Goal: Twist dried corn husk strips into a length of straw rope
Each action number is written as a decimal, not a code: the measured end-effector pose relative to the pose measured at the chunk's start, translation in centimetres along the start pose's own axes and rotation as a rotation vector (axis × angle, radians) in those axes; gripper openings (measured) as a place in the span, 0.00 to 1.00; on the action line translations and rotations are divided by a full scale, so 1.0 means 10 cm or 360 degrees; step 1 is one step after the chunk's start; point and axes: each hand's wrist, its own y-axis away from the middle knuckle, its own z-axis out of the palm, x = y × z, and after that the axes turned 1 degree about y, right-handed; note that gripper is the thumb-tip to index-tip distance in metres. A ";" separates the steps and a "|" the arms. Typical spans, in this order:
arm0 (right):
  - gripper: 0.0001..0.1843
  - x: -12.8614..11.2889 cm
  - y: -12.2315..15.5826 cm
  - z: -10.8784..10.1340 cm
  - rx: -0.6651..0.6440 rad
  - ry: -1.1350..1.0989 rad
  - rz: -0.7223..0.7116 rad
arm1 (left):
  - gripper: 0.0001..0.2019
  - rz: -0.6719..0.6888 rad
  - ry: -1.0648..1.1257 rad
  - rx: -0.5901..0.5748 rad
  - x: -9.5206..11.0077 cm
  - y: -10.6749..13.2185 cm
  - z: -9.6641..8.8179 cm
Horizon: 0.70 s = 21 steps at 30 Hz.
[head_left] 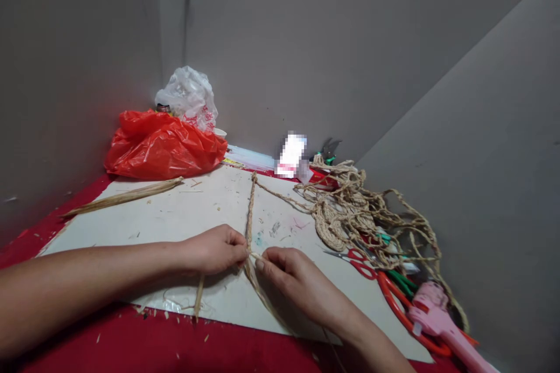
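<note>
A braided cord (250,210) of dry straw-coloured fibre runs down the middle of the white board (192,218). At its lower end my left hand (214,249) is closed, thumb and fingers pinching strands at the braid. Just to the right, my right hand (289,271) pinches a pale strand that comes out of the same spot. Loose fibre strands (258,288) hang down between the hands toward the board's front edge. Another fibre strip (199,297) shows below my left wrist. From the braid's top, a thin cord leads right to a tangled heap of braided rope (336,215).
Red-handled scissors (361,262), large orange-handled scissors (398,309) and a pink glue gun (437,315) lie at right. A bundle of dry fibre (126,198) rests at left. Behind are a red plastic bag (166,145), a white bag (188,93) and a blurred bright phone-like screen (292,154).
</note>
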 end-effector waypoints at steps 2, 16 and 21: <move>0.20 -0.02 0.00 0.04 -0.0071 -0.0188 0.0059 | 0.08 0.0042 -0.0021 0.0029 -0.05 -0.02 0.02; 0.16 -0.09 0.16 0.50 0.0086 0.0307 -0.0117 | 0.07 0.0009 0.0342 0.0144 -0.11 -0.01 0.16; 0.23 -0.17 0.19 0.10 0.0413 -0.0085 -0.0184 | 0.11 -0.0014 0.0525 0.0025 -0.04 0.03 0.10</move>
